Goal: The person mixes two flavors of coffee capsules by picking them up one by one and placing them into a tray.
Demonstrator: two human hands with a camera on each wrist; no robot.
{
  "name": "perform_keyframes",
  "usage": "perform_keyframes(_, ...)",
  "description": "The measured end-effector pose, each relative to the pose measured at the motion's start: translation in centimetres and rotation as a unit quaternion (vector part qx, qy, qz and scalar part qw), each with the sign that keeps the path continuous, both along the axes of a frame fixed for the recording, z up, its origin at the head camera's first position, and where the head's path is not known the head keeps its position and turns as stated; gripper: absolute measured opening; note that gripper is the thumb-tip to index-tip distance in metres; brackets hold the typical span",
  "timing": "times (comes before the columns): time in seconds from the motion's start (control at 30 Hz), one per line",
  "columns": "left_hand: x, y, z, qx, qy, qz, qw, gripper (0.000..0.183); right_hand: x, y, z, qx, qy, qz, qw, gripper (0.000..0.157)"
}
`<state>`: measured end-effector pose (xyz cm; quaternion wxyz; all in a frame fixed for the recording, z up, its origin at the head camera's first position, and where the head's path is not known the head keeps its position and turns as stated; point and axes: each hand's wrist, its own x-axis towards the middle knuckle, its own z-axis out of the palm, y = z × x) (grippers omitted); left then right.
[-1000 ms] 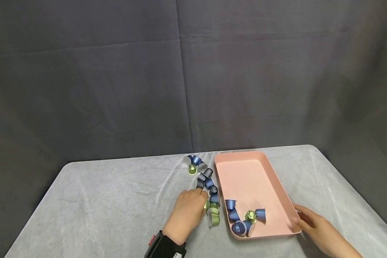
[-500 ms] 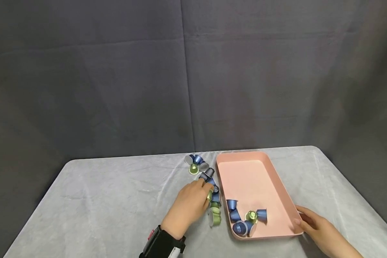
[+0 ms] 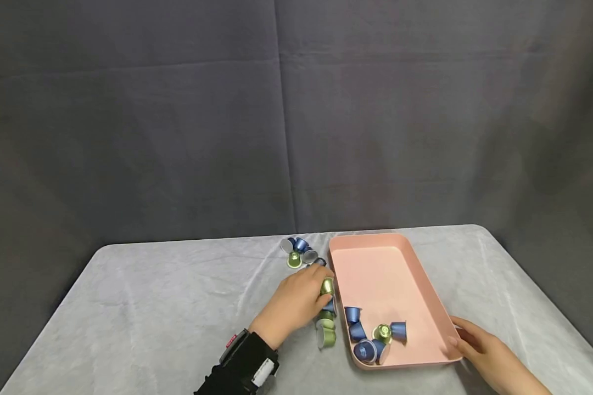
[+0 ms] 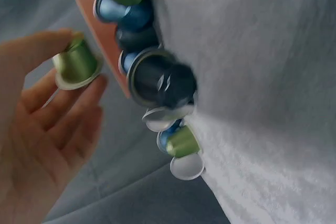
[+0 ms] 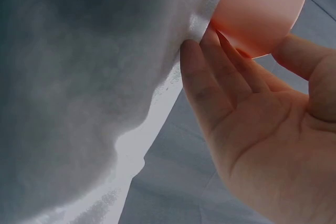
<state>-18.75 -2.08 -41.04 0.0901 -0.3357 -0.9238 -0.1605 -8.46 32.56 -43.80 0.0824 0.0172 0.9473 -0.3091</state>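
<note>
This place is looking studio-like. A dark drape (image 3: 178, 137) is hanging behind the table (image 3: 94, 334) and along its sides, and pale cloth (image 3: 178, 296) is covering its top.

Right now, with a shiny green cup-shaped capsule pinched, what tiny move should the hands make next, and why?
Probably the left hand should carry the shiny green cup-shaped capsule over the shallow pink tray, because blue capsules and another green one lie inside, and the right hand grips its edge.
</note>
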Motion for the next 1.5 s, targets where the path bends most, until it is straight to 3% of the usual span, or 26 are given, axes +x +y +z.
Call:
perform_keyframes(0.27, -1.0, 0.4, 0.5, 0.022, -0.035, -0.018, 0.9990, 0.037, -0.2, -0.6, 0.1, -0.002, 0.016, 0.000, 1.000, 0.050)
perform_keyframes(0.73, -1.8, 2.9, 0.8, -0.009, -0.036, -0.054, 0.9979, 0.037, 0.0, -0.1, -0.2, -0.004, 0.029, 0.000, 1.000, 0.052)
perform_keyframes(1.07, -2.2, 4.2, 0.3, -0.041, 0.002, -0.086, 0.9954, 0.031, -0.3, -0.7, 0.3, -0.003, 0.036, -0.001, 0.999, 0.048)
perform_keyframes(1.33, -2.7, 4.6, -0.3, -0.080, 0.028, -0.078, 0.9933, 0.026, -0.6, -0.8, 0.0, -0.005, 0.054, -0.004, 0.998, 0.047)
perform_keyframes(1.5, -2.6, 4.7, -0.5, -0.089, 0.034, -0.073, 0.9928, 0.025, -0.7, -0.7, 0.0, -0.006, 0.039, 0.000, 0.999, 0.048)
